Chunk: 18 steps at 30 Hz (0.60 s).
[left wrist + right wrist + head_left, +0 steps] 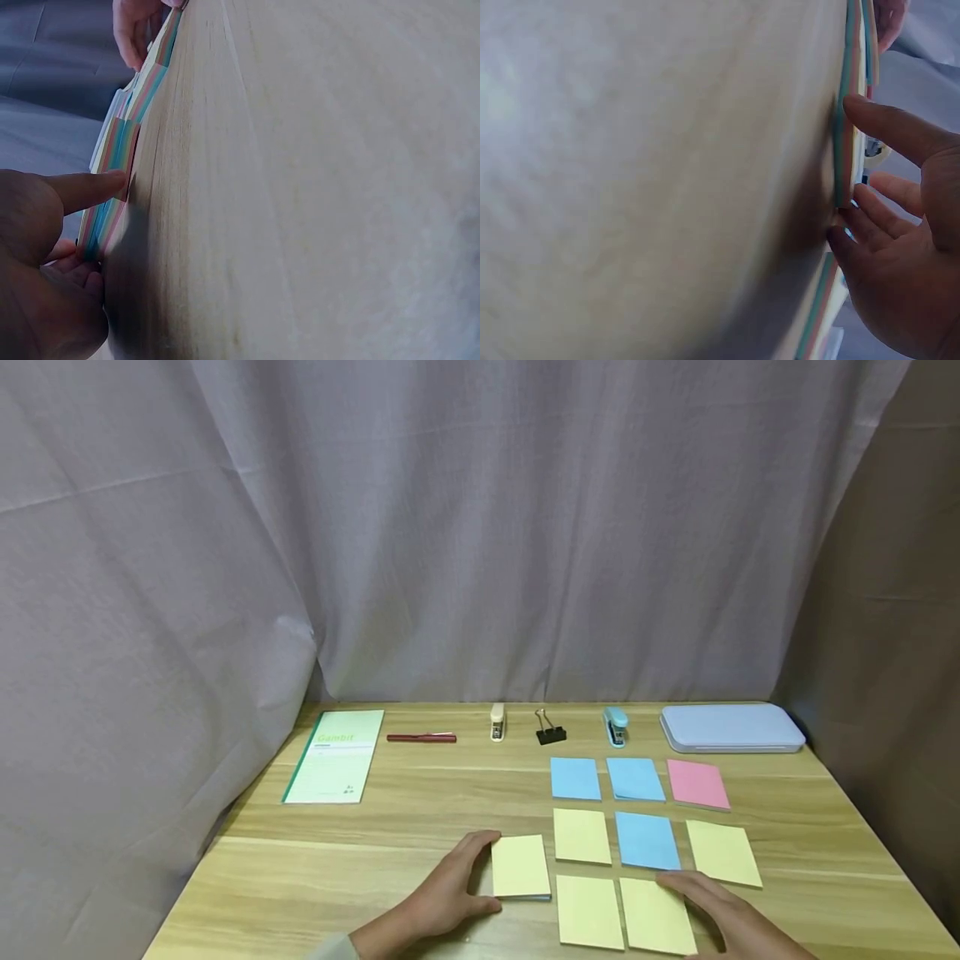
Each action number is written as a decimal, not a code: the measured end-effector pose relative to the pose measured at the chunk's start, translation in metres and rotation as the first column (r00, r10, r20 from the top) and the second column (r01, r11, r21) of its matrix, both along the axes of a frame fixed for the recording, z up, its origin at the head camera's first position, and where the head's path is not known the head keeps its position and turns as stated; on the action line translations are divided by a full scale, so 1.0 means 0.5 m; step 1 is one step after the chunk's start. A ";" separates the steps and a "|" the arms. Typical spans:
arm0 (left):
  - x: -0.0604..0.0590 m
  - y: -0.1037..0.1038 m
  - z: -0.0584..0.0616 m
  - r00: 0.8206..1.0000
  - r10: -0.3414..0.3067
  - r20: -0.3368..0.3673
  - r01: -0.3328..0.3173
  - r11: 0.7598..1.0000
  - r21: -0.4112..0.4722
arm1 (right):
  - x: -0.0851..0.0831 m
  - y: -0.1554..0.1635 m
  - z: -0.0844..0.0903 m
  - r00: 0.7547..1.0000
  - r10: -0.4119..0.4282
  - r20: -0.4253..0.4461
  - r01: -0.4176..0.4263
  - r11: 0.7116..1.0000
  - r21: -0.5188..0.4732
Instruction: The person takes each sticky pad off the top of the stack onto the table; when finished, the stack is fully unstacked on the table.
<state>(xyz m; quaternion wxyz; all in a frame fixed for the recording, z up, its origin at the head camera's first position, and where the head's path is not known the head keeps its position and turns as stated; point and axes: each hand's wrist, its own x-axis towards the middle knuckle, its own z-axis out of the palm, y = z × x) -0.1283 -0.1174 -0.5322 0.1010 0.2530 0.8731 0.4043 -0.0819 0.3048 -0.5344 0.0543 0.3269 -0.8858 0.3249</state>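
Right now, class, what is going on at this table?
A person works on sticky note pads on a wooden table. The left hand holds a yellow pad set apart at the left, fingers curled round its edge. The right hand rests with straight fingers on the front right yellow pad. Other blue, pink and yellow pads lie in rows.

The light wooden surface (420, 810) carries a grid of sticky-note pads. Taking the pink pad (697, 783) as landmark: two blue pads (575, 777) lie to its left, a blue pad (647, 841) and yellow pads (581, 835) sit nearer the viewer. Behind it lies a pale blue case (731, 727); further left along that back row are a blue stapler (616, 726), binder clip (551, 727), beige stapler (497, 722), red pen (422, 737) and green notebook (335, 755).
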 end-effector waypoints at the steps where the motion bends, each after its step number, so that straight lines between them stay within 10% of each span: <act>1: 0.000 0.000 0.001 1.000 -0.001 -0.002 0.001 1.000 -0.001 | 0.000 -0.002 0.006 1.000 0.002 0.000 -0.002 1.000 0.007; 8: -0.001 0.001 0.009 1.000 0.013 0.005 -0.013 1.000 -0.021 | -0.016 -0.050 0.063 0.999 -0.032 -0.015 0.033 0.995 0.098; 18: -0.002 0.004 0.008 1.000 0.010 0.009 -0.010 1.000 -0.019 | -0.093 -0.213 0.096 0.963 0.038 0.268 -0.058 0.996 0.065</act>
